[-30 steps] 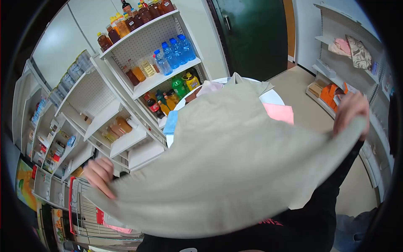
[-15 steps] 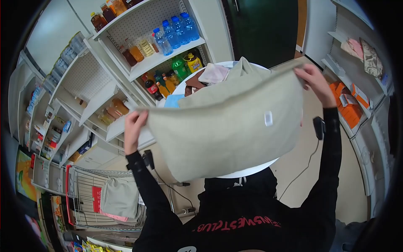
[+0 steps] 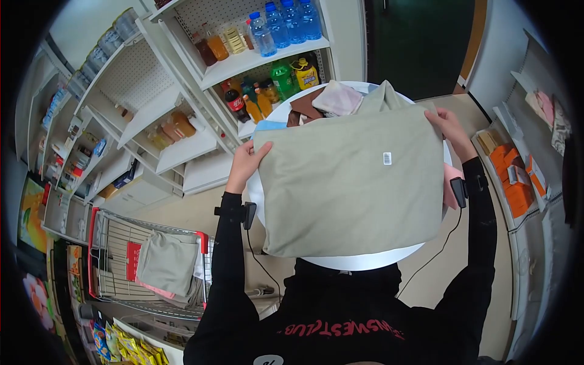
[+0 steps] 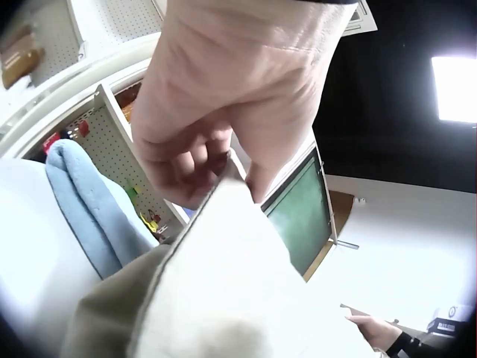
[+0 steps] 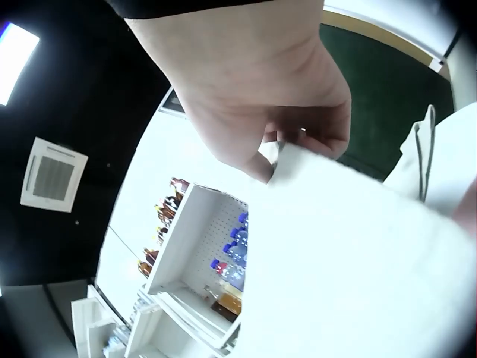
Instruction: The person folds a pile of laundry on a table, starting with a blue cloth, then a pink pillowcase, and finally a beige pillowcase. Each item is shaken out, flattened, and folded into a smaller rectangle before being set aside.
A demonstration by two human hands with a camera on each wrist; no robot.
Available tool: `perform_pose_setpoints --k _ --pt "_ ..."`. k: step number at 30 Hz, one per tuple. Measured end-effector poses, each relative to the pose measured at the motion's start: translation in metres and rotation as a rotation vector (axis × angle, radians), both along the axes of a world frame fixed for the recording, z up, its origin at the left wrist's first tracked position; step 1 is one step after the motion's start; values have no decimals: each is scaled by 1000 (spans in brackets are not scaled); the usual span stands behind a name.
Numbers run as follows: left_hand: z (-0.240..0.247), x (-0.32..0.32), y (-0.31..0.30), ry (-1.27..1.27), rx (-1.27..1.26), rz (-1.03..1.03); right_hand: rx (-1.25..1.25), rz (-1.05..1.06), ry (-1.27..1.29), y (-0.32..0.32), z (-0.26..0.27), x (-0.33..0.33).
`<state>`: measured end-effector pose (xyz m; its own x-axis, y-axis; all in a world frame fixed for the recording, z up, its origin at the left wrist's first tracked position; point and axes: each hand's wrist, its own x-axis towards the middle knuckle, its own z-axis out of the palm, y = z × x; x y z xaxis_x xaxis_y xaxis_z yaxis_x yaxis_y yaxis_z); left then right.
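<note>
A grey-beige cloth (image 3: 347, 188) with a small white barcode label (image 3: 387, 159) is spread wide over the round white table (image 3: 365, 263), its lower edge near the table's front rim. My left hand (image 3: 246, 163) pinches its upper left corner between thumb and fingers, and the left wrist view shows that corner in the left hand (image 4: 223, 112). At the upper right corner my right hand (image 3: 451, 131) grips the cloth; in the right wrist view the right hand (image 5: 261, 97) has its fingers curled behind the edge. The cloth hides most of the tabletop.
Beyond the cloth lie a pale checked cloth (image 3: 336, 99), a brown cloth (image 3: 307, 104) and a folded blue cloth (image 4: 93, 201). A pink cloth (image 3: 451, 185) shows at the right. A shopping cart (image 3: 112, 258) with folded cloths stands left. Drink shelves (image 3: 258, 64) stand behind.
The cloth was swung up and outward between both hands, then came down flatter over the table. Both hands have drawn closer together, the left moving right and slightly up since half a second ago.
</note>
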<state>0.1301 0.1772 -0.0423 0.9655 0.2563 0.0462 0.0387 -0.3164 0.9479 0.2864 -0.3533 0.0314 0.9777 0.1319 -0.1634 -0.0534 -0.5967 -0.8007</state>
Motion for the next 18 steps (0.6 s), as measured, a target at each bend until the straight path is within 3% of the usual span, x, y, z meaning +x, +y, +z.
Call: perform_pose_setpoints --k 2,4,5,8,9,14,16,18 --pt "3 7 -1 14 -110 -24 165 18 -154 7 -6 10" --pt "-11 17 -3 -64 249 -65 250 22 -224 11 -28 24" --pt "-12 22 -4 -107 436 -87 175 -1 -203 12 -51 38" --pt "-6 23 -15 -59 230 -165 18 -31 -171 20 -73 59" --pt "-3 22 -17 -34 120 -202 48 -16 -139 21 -66 50" --pt "3 25 -14 9 102 -252 240 -6 40 20 -65 38" --pt "-2 36 4 15 358 -221 313 -19 94 14 -67 40" --pt "-1 36 13 18 487 -206 149 32 -20 6 -65 42"
